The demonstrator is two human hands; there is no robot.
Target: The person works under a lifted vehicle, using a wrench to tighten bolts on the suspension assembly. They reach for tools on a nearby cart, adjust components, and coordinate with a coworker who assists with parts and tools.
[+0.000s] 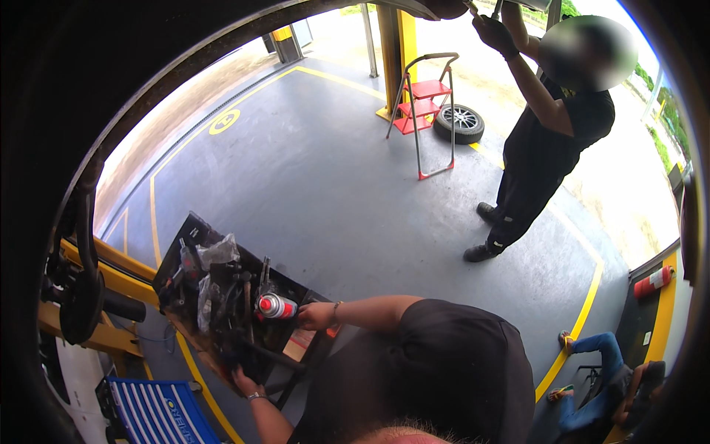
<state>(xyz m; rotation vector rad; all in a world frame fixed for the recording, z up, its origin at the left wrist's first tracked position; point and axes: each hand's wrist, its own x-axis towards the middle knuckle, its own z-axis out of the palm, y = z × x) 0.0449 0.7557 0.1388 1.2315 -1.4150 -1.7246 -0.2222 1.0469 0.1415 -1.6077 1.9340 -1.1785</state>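
Tool tray [194,223]: black, rectangular, raised rim, tilted in view; contents crowded together.

Spray can [279,306]: cylindrical, silvery with red and dark printing, red cap; lying in the tray toward its right side, just beside the right hand.

Plastic bags [220,251]: clear, thin, crumpled, glossy; spread over the tools.

Long-handled tools [248,300]: slender shafts, some dark, some dull metal; heaped along the tray's middle.

Flat piece [299,343]: pale and reddish, below the can.

Right hand [318,316]: at the tray's right side, fingers bent inward; whether they grip the can or the rim cannot be told. Band on wrist.

Left hand [248,383]: at the tray's near edge, fingertips lost in shadow; grip cannot be told. Metallic band on wrist.

Cabinet [159,414]: blue, ribbed with pale horizontal strips; beside the tray's near end.

Step stool [427,108]: tubular grey frame, three flat red treads.

Wheel [460,124]: black rubber tyre, spoked metal rim, flat on the floor [347,214], which is smooth grey with yellow lines.

Co-worker [551,140]: dark clothing, dark glove, arms raised.

Fire extinguisher [654,282]: red, cylindrical, against the wall.
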